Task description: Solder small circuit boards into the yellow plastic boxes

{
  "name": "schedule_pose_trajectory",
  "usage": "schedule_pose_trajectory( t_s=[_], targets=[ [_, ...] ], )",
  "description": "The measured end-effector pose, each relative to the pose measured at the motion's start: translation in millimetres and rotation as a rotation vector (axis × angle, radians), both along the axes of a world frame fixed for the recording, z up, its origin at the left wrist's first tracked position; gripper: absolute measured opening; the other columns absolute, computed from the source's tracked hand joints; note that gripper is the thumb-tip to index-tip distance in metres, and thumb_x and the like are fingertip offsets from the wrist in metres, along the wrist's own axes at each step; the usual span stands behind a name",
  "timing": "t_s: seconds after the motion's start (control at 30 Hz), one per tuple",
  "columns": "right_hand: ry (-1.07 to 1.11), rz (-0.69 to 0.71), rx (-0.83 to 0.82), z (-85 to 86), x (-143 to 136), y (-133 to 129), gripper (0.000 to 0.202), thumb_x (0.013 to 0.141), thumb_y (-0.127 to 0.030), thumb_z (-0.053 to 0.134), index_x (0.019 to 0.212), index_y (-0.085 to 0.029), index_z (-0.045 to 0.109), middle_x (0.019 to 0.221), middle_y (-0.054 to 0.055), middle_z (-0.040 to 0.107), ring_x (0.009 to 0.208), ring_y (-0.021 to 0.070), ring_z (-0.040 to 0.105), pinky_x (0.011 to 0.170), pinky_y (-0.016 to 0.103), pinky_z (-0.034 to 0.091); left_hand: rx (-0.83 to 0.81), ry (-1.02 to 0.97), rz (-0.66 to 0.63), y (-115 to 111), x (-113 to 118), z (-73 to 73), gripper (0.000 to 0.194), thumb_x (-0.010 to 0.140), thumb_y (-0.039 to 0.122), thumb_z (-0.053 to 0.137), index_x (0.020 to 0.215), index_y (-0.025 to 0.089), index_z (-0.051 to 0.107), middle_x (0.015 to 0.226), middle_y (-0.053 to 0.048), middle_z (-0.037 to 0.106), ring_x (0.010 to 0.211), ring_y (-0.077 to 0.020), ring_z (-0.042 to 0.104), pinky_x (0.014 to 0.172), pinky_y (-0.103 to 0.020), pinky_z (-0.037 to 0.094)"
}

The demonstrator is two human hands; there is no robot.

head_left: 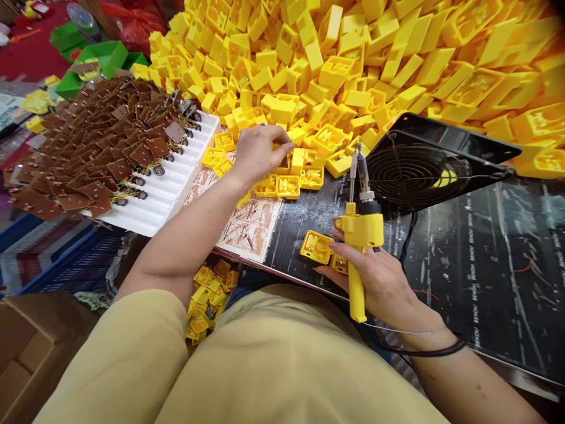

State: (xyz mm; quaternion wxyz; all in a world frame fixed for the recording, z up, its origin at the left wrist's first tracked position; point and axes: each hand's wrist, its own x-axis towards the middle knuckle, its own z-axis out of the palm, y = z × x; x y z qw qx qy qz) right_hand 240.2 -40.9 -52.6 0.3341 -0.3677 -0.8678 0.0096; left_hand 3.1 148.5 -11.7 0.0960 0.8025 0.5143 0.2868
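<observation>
My right hand (384, 280) is wrapped round a yellow soldering gun (364, 232) whose metal tip and feed tube point away from me. A strand of solder wire trails from the gun's handle. Beside its fingertips, at the near table edge, lie an open yellow plastic case half (316, 247) and another yellow case part (338, 263), partly covered by the fingers. My left hand (260, 150) is over the near edge of the heap of yellow plastic cases (282, 109), its fingers bent and closed downward. What lies under those fingertips is hidden.
Brown circuit boards (110, 129) with wires and small round parts pile on a white foam sheet (176, 194) at left. A black fan (415, 171) stands right of the gun, on the black bench mat (463, 253). Green bins (103, 59) and a cardboard box (39, 341) are further left.
</observation>
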Motion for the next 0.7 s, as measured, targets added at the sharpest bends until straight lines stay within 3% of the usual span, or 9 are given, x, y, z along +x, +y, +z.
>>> schedule_pose_trajectory(
  t_s=[0.07, 0.17, 0.23, 0.3, 0.4, 0.5, 0.6, 0.7],
  targets=[
    [0.017, 0.011, -0.035, -1.0, 0.7, -0.7, 0.053, 0.087, -0.022, 0.070, 0.134, -0.021, 0.045, 0.106, 0.010, 0.071, 0.098, 0.0256, 0.071, 0.080, 0.038, 0.061, -0.084, -0.211, -0.076, -3.1, -10.4, 8.6, 0.023, 0.092, 0.037, 0.058, 0.086, 0.016, 0.066, 0.084, -0.005, 0.072, 0.086, -0.0188, 0.069, 0.080, -0.036, 0.054],
    [0.036, 0.005, -0.074, -2.2, 0.5, -2.8, 0.053, 0.087, -0.019, 0.069, 0.135, -0.024, 0.046, 0.112, 0.009, 0.070, 0.101, 0.0244, 0.070, 0.077, 0.035, 0.061, -0.192, -0.426, -0.152, -15.0, -26.5, 29.8, 0.027, 0.097, 0.037, 0.049, 0.092, 0.016, 0.066, 0.082, -0.003, 0.070, 0.082, -0.0167, 0.072, 0.073, -0.034, 0.056],
    [0.040, 0.005, -0.092, -2.6, -0.7, -4.5, 0.052, 0.088, -0.018, 0.068, 0.134, -0.025, 0.046, 0.114, 0.009, 0.069, 0.103, 0.0235, 0.069, 0.080, 0.035, 0.061, -0.271, -0.460, -0.236, -32.2, -34.6, 43.4, 0.024, 0.097, 0.034, 0.051, 0.093, 0.017, 0.068, 0.080, -0.001, 0.069, 0.077, -0.0156, 0.072, 0.068, -0.033, 0.056],
    [0.037, 0.016, -0.102, -2.2, -3.5, -5.3, 0.051, 0.089, -0.018, 0.067, 0.134, -0.025, 0.045, 0.112, 0.007, 0.069, 0.103, 0.0218, 0.069, 0.081, 0.034, 0.060, -0.397, -0.374, -0.386, -56.5, -37.5, 48.8, 0.017, 0.092, 0.031, 0.059, 0.089, 0.019, 0.071, 0.073, 0.001, 0.069, 0.066, -0.0135, 0.070, 0.061, -0.029, 0.054],
    [0.019, 0.039, -0.089, 2.4, -10.6, -4.1, 0.046, 0.091, -0.024, 0.067, 0.132, -0.023, 0.047, 0.107, 0.006, 0.071, 0.099, 0.0203, 0.070, 0.086, 0.036, 0.059, -0.460, -0.057, -0.568, -97.1, -31.1, 35.8, 0.010, 0.087, 0.021, 0.065, 0.084, 0.020, 0.074, 0.073, 0.001, 0.074, 0.066, -0.0127, 0.069, 0.063, -0.025, 0.053],
    [0.049, 0.013, -0.018, 16.9, -15.2, -3.8, 0.044, 0.086, -0.027, 0.073, 0.125, -0.020, 0.053, 0.098, 0.005, 0.073, 0.086, 0.0180, 0.071, 0.087, 0.034, 0.058, -0.316, 0.116, -0.546, -126.2, -20.9, 11.1, 0.010, 0.087, 0.015, 0.064, 0.089, 0.018, 0.074, 0.081, -0.001, 0.077, 0.075, -0.0138, 0.071, 0.071, -0.025, 0.052],
    [0.127, -0.015, 0.046, 39.6, -7.0, -13.6, 0.031, 0.084, -0.022, 0.075, 0.111, -0.021, 0.059, 0.071, -0.005, 0.067, 0.060, 0.0095, 0.064, 0.069, 0.021, 0.054, -0.261, 0.144, -0.508, -136.9, -17.3, -2.9, 0.008, 0.087, 0.016, 0.064, 0.086, 0.016, 0.072, 0.080, -0.001, 0.076, 0.075, -0.0150, 0.071, 0.073, -0.026, 0.050],
    [0.088, -0.020, -0.046, 60.2, 20.5, -35.7, 0.028, 0.096, -0.040, 0.059, 0.118, -0.022, 0.061, 0.063, -0.004, 0.063, 0.053, 0.0089, 0.058, 0.060, 0.021, 0.050, -0.286, 0.131, -0.510, -137.2, -17.8, -2.0, 0.006, 0.085, 0.015, 0.066, 0.082, 0.017, 0.071, 0.077, 0.001, 0.075, 0.072, -0.0145, 0.069, 0.075, -0.027, 0.049]
  ],
)
